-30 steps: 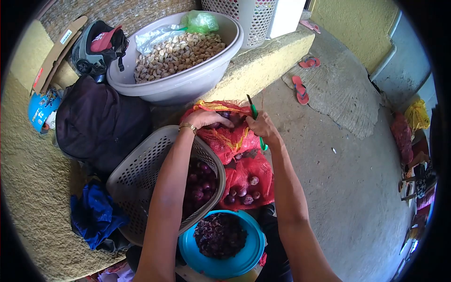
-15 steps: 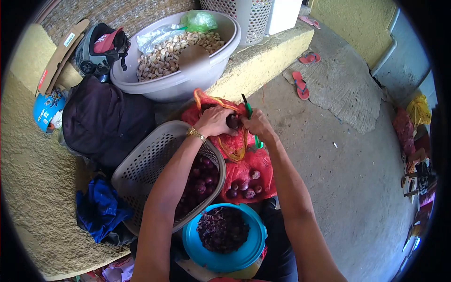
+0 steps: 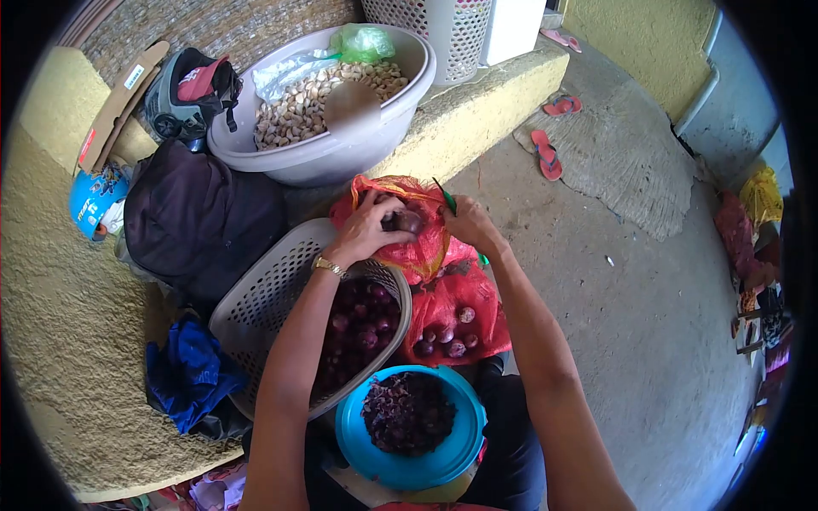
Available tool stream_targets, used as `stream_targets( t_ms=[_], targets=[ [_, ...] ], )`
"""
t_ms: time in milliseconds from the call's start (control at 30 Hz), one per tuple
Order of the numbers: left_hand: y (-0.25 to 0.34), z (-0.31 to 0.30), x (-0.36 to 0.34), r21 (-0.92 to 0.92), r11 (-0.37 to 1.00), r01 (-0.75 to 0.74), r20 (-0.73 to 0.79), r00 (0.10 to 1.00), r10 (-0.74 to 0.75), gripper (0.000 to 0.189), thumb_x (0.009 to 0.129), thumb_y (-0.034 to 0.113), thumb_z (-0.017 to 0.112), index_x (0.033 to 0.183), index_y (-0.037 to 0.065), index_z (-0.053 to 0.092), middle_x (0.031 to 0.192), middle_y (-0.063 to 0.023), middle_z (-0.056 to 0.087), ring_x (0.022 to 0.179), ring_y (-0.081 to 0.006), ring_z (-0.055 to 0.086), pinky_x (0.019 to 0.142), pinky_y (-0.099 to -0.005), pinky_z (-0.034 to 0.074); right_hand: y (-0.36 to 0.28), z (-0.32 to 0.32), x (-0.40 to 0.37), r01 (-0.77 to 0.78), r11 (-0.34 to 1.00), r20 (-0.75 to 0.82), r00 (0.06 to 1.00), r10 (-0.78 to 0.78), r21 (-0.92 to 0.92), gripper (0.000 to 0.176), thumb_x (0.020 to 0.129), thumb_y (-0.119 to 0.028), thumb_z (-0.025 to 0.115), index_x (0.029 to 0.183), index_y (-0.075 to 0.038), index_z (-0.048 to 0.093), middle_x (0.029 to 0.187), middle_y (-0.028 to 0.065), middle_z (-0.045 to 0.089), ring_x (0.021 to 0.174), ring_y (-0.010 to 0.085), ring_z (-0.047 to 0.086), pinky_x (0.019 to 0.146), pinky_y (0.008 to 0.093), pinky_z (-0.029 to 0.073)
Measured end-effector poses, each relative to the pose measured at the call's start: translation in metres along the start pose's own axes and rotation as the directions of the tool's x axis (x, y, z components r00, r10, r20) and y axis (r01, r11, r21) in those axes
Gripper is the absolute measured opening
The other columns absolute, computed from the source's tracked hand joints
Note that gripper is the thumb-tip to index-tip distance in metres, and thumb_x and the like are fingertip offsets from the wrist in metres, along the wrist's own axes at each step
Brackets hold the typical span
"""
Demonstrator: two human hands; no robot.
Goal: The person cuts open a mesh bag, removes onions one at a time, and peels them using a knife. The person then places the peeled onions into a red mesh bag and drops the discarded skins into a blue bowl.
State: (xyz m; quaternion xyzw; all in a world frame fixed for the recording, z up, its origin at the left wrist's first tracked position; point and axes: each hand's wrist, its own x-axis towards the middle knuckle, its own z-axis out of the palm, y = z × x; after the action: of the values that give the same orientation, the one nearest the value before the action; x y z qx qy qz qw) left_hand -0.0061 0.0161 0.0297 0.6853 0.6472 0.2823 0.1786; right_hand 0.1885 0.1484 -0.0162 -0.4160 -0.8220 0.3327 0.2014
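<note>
Near the centre of the frame, the person's bare left hand (image 3: pixel 368 228), a gold-coloured watch (image 3: pixel 330 266) at its wrist, has its fingers curled around a round purple onion (image 3: pixel 409 222) at the open mouth of a red mesh sack (image 3: pixel 419 255). Just to the right, the bare right hand (image 3: pixel 471 223) is closed around a green-handled knife (image 3: pixel 449 201), its thin dark blade pointing up and left. Just below, a second red mesh bag (image 3: pixel 486 317) bears several loose onions (image 3: pixel 456 348). Left of it, a grey perforated plastic basket (image 3: pixel 247 317) holds many purple onions (image 3: pixel 365 339). At bottom centre, a round bright-blue plastic basin (image 3: pixel 409 470) contains dark purple scraps (image 3: pixel 407 415). Toward the upper left, a large pale-grey tub (image 3: pixel 328 159) holds cream-coloured cloves (image 3: pixel 294 117), beside a bulky black bag (image 3: pixel 204 217). Pink flip-flops (image 3: pixel 548 155) lie on the concrete floor (image 3: pixel 622 341), upper right.
</note>
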Motion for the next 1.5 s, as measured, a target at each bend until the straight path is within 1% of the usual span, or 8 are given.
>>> stream_targets(
  t_ms=[200, 533, 600, 867, 1000, 1200, 1400, 1500],
  targets=[
    [0.061, -0.024, -0.040, -0.004, 0.978, -0.206, -0.454, 0.872, 0.182, 0.054, 0.064, 0.026, 0.088, 0.106, 0.005, 0.063, 0.110, -0.0129, 0.051, 0.095, -0.0269, 0.059, 0.084, -0.0380, 0.050, -0.015, -0.014, -0.032, 0.266, 0.962, -0.026, 0.964, -0.265, 0.058, 0.048, 0.083, -0.037, 0.069, 0.105, 0.004, 0.061, 0.094, 0.0293, 0.064, 0.093, 0.0428, 0.063, 0.082, 0.0483, 0.050],
    [0.097, 0.195, -0.116, -0.173, 0.930, 0.324, 0.066, 0.946, -0.318, 0.053, 0.066, 0.028, 0.085, 0.109, 0.009, 0.062, 0.121, -0.0214, 0.047, 0.103, -0.0402, 0.058, 0.085, -0.0469, 0.051, 0.114, 0.034, -0.144, -0.102, 0.992, 0.337, 0.939, 0.071, 0.078, 0.037, 0.089, -0.035, 0.063, 0.092, 0.002, 0.060, 0.075, 0.0237, 0.064, 0.074, 0.0373, 0.066, 0.068, 0.0452, 0.052],
    [0.060, 0.248, -0.110, -0.147, 0.922, 0.358, 0.095, 0.933, -0.347, 0.052, 0.067, 0.031, 0.084, 0.108, 0.007, 0.062, 0.117, -0.0202, 0.046, 0.097, -0.0399, 0.061, 0.080, -0.0478, 0.053, 0.131, 0.056, -0.149, -0.613, 0.785, 0.566, 0.680, 0.466, 0.091, 0.031, 0.091, -0.031, 0.059, 0.093, 0.000, 0.060, 0.075, 0.0232, 0.064, 0.069, 0.0375, 0.067, 0.068, 0.0478, 0.053],
    [-0.055, 0.400, -0.132, 0.027, 0.897, 0.441, 0.156, 0.885, -0.440, 0.058, 0.068, 0.023, 0.083, 0.117, 0.006, 0.059, 0.144, -0.0297, 0.031, 0.114, -0.0427, 0.055, 0.096, -0.0492, 0.048, 0.264, 0.180, -0.179, -0.330, 0.944, 0.422, 0.859, 0.291, 0.021, 0.029, 0.094, -0.031, 0.054, 0.094, -0.003, 0.061, 0.079, 0.0197, 0.065, 0.075, 0.0343, 0.067, 0.067, 0.0458, 0.050],
    [-0.019, 0.361, -0.129, -0.004, 0.848, 0.529, 0.250, 0.822, -0.512, 0.047, 0.076, 0.015, 0.073, 0.120, 0.005, 0.057, 0.147, -0.0316, 0.028, 0.119, -0.0464, 0.050, 0.099, -0.0476, 0.044, 0.246, 0.164, -0.188, -0.332, 0.937, 0.492, 0.837, 0.239, 0.111, 0.026, 0.094, -0.028, 0.055, 0.096, -0.004, 0.063, 0.077, 0.0193, 0.064, 0.073, 0.0300, 0.066, 0.067, 0.0438, 0.050],
    [0.111, 0.208, -0.114, -0.223, 0.946, 0.234, -0.144, 0.952, -0.269, 0.020, 0.084, 0.010, 0.066, 0.100, 0.001, 0.057, 0.113, -0.0215, 0.055, 0.102, -0.0403, 0.054, 0.088, -0.0466, 0.044, 0.136, 0.079, -0.160, -0.342, 0.901, 0.376, 0.898, 0.229, 0.268, 0.032, 0.089, -0.032, 0.063, 0.088, 0.000, 0.064, 0.076, 0.0216, 0.064, 0.075, 0.0324, 0.066, 0.067, 0.0447, 0.049],
    [0.123, 0.053, -0.055, 0.025, 0.998, 0.049, -0.623, 0.782, -0.023, 0.013, 0.090, 0.005, 0.051, 0.101, -0.002, 0.050, 0.102, -0.0197, 0.053, 0.099, -0.0378, 0.049, 0.088, -0.0469, 0.040, -0.003, -0.004, -0.093, -0.145, 0.940, 0.027, 0.989, 0.144, 0.308, 0.049, 0.088, -0.047, 0.065, 0.091, 0.002, 0.064, 0.079, 0.0223, 0.065, 0.081, 0.0314, 0.067, 0.073, 0.0422, 0.051],
    [0.047, 0.047, -0.020, 0.236, 0.950, 0.203, -0.287, 0.949, -0.131, 0.016, 0.079, 0.003, 0.056, 0.095, -0.002, 0.055, 0.112, -0.0214, 0.054, 0.110, -0.0383, 0.047, 0.094, -0.0445, 0.040, -0.027, 0.004, -0.051, 0.041, 0.999, -0.218, 0.975, -0.032, 0.034, 0.078, 0.074, -0.065, 0.070, 0.116, 0.000, 0.055, 0.108, 0.0251, 0.063, 0.097, 0.0376, 0.064, 0.085, 0.0455, 0.052]
  ],
)
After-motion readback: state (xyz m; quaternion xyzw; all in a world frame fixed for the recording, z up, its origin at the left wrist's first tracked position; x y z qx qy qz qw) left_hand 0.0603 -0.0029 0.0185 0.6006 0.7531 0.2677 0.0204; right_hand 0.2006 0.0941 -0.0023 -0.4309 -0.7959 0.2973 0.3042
